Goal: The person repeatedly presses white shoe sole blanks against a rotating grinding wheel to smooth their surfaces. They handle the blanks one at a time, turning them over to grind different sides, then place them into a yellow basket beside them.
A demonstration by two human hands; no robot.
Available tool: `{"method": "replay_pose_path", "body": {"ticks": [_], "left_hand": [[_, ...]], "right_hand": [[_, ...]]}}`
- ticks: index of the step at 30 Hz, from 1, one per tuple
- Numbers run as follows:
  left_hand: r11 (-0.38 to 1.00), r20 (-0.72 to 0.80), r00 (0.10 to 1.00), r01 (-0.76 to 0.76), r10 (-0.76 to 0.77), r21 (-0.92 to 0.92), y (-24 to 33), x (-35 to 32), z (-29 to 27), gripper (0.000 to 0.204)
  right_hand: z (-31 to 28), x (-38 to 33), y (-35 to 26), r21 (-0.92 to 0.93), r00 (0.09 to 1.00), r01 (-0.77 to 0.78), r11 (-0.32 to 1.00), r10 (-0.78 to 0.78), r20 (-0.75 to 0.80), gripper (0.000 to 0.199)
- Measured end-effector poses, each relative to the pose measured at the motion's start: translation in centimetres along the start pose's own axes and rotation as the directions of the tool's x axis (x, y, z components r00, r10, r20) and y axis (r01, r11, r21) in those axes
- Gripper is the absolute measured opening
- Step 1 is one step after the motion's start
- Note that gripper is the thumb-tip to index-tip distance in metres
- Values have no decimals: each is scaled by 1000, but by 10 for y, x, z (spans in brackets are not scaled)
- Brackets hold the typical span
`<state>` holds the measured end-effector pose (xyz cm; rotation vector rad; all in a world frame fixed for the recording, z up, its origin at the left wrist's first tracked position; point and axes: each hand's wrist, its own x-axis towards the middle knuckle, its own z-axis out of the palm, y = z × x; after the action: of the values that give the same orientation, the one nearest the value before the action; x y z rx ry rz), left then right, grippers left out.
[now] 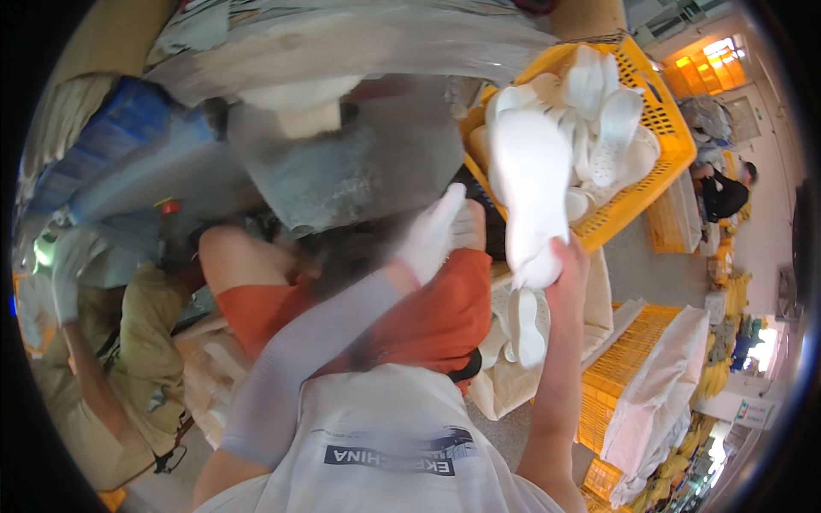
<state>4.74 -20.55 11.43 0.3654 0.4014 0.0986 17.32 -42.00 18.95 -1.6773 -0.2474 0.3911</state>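
Observation:
My right hand [568, 272], bare, grips the heel end of a white shoe sole [532, 184], thumb on its near side. The sole is held upright in front of a yellow plastic crate [676, 128] piled with white soles, some dotted with small holes [617, 137]. My left hand [434, 232], in a white glove below a pale sleeve, rests by my right knee with its fingers stretched out. Motion blurs it slightly, and I see nothing in it. Below the held sole, more white soles [528, 329] lie on an open pale sack [505, 389].
A grey, worn machine or bench part [342, 171] stands ahead of my knees. Blue bins [103, 145] are at the far left. A co-worker's gloved hand [68, 278] is at left. Yellow crates [629, 359] under pale sheeting stand at right. Another person [725, 195] is farther off.

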Motion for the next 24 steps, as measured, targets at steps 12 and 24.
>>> {"method": "replay_pose_path", "body": {"ticks": [12, 24], "left_hand": [[572, -69, 842, -301, 535, 763, 40, 0, -118, 34], [973, -167, 959, -224, 230, 54, 95, -93, -75, 43]], "right_hand": [[131, -34, 5, -198, 936, 226, 954, -157, 316, 85], [195, -4, 6, -253, 626, 501, 827, -145, 766, 51]]}}
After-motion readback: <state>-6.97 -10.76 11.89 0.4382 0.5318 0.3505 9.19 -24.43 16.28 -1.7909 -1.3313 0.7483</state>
